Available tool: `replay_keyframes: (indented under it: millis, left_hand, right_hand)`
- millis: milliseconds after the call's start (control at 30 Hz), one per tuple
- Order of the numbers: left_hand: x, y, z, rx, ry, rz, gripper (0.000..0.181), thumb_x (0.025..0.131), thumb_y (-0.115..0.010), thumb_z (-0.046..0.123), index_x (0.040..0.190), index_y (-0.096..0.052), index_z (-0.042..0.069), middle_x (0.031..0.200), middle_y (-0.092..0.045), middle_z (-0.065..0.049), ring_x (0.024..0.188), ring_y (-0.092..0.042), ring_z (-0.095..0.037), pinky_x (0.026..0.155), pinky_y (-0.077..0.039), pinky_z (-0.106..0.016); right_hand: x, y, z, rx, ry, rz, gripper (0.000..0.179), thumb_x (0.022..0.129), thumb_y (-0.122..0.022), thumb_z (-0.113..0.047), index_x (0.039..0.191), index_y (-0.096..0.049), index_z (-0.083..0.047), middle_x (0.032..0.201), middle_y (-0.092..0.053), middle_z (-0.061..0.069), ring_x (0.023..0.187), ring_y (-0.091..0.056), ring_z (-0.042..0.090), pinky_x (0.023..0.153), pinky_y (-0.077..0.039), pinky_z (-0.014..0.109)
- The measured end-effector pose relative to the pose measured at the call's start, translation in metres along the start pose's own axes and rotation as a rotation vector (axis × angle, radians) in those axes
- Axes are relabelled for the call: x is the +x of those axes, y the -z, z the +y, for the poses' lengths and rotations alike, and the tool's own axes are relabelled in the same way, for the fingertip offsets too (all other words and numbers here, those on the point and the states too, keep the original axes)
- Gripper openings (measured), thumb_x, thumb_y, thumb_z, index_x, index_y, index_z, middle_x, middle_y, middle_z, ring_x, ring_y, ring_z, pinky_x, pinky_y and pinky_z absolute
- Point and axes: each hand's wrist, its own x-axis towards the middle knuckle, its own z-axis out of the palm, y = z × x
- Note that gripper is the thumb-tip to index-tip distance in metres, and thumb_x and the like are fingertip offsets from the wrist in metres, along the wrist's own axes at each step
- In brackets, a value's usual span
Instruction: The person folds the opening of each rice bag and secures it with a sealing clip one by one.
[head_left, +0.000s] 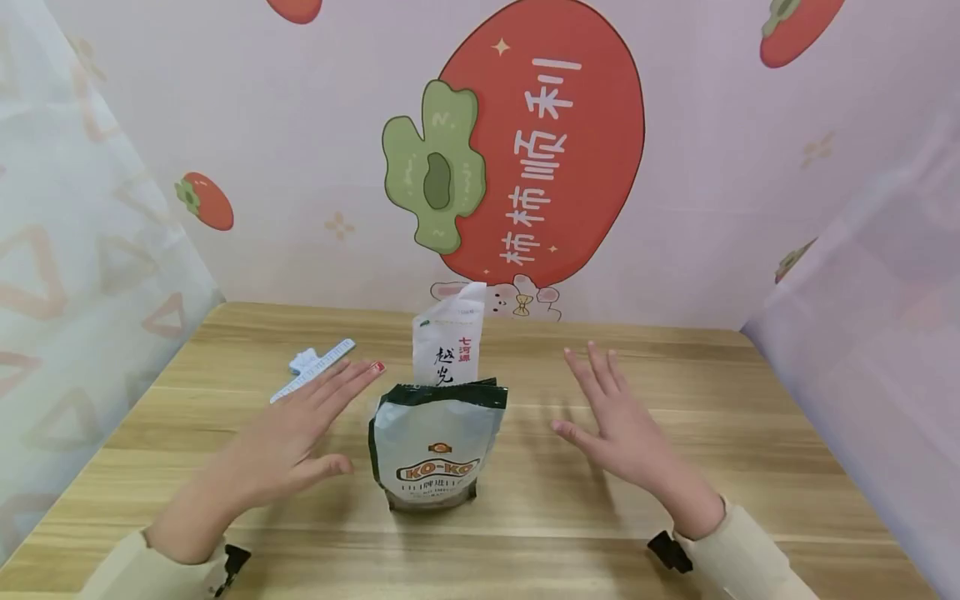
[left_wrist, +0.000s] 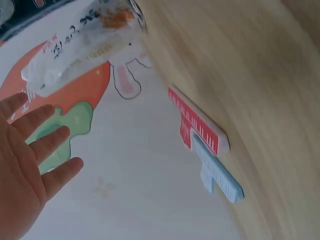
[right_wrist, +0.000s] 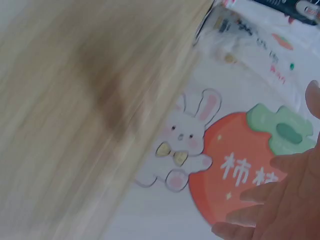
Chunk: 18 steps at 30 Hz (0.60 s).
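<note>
A KO-KO bag (head_left: 438, 442), white with dark green edges, stands upright in the middle of the table. Close behind it rises a white bag (head_left: 448, 337) with black and red lettering, its lower part hidden. My left hand (head_left: 281, 446) is held to the left of the KO-KO bag, fingers stretched, with nothing in it. On the other side, my right hand (head_left: 622, 429) hovers with spread fingers and an empty palm. Beyond the left fingers lie a light blue sealing clip (head_left: 313, 369) and a red sealing clip (left_wrist: 197, 120), the red one mostly covered by that hand in the head view.
The wood-grain table (head_left: 675, 392) ends against a pale backdrop (head_left: 300, 108) printed with a large persimmon and a rabbit. Printed cloth walls (head_left: 75, 250) close off the left and right sides. A black strap (head_left: 670, 552) shows at the right wrist.
</note>
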Motion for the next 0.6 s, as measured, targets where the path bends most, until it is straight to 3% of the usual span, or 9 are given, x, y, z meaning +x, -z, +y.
replay_keyframes:
  millis: [100, 200, 333, 467, 600]
  left_hand:
    - [0.001, -0.005, 0.005, -0.011, -0.033, 0.002, 0.095, 0.088, -0.036, 0.081, 0.159, -0.024, 0.018, 0.163, -0.029, 0.000, 0.151, -0.028, -0.026, 0.123, -0.002, -0.017]
    - [0.002, -0.008, 0.010, -0.002, -0.018, -0.020, 0.099, 0.083, -0.052, 0.078, 0.158, -0.024, 0.020, 0.163, -0.031, 0.001, 0.147, -0.035, -0.026, 0.124, -0.021, -0.033]
    - [0.001, -0.011, 0.016, -0.022, 0.018, -0.047, 0.103, 0.075, -0.071, 0.069, 0.157, -0.029, 0.022, 0.159, -0.039, 0.000, 0.143, -0.043, -0.026, 0.107, -0.045, -0.051]
    - [0.001, -0.014, 0.021, -0.064, 0.065, -0.074, 0.099, 0.072, -0.077, 0.065, 0.151, -0.038, 0.022, 0.150, -0.049, 0.000, 0.137, -0.049, -0.025, 0.106, -0.047, -0.050]
    - [0.001, -0.016, 0.026, -0.147, 0.135, -0.127, 0.098, 0.068, -0.081, 0.064, 0.148, -0.041, 0.022, 0.147, -0.051, 0.006, 0.137, -0.049, -0.020, 0.108, -0.046, -0.046]
  right_hand:
    - [-0.003, -0.002, -0.014, 0.052, 0.023, -0.030, 0.092, 0.091, -0.065, -0.054, 0.161, -0.012, -0.026, 0.168, -0.005, 0.014, 0.151, -0.005, 0.049, 0.104, -0.031, 0.075]
    - [-0.006, -0.004, -0.027, 0.111, 0.041, -0.059, 0.091, 0.090, -0.066, -0.054, 0.160, -0.013, -0.029, 0.168, -0.007, 0.009, 0.153, -0.007, 0.045, 0.106, -0.032, 0.073]
    - [-0.009, -0.010, -0.041, 0.193, 0.070, -0.087, 0.089, 0.089, -0.068, -0.051, 0.160, -0.017, -0.029, 0.168, -0.013, 0.005, 0.154, -0.013, 0.038, 0.111, -0.030, 0.068]
    - [-0.009, -0.017, -0.051, 0.290, 0.102, -0.127, 0.087, 0.089, -0.070, -0.046, 0.159, -0.021, -0.028, 0.166, -0.021, 0.002, 0.153, -0.020, 0.029, 0.116, -0.030, 0.060]
    - [-0.006, -0.023, -0.060, 0.431, 0.103, -0.207, 0.081, 0.091, -0.070, -0.042, 0.158, -0.024, -0.031, 0.164, -0.027, -0.004, 0.152, -0.026, 0.022, 0.119, -0.029, 0.054]
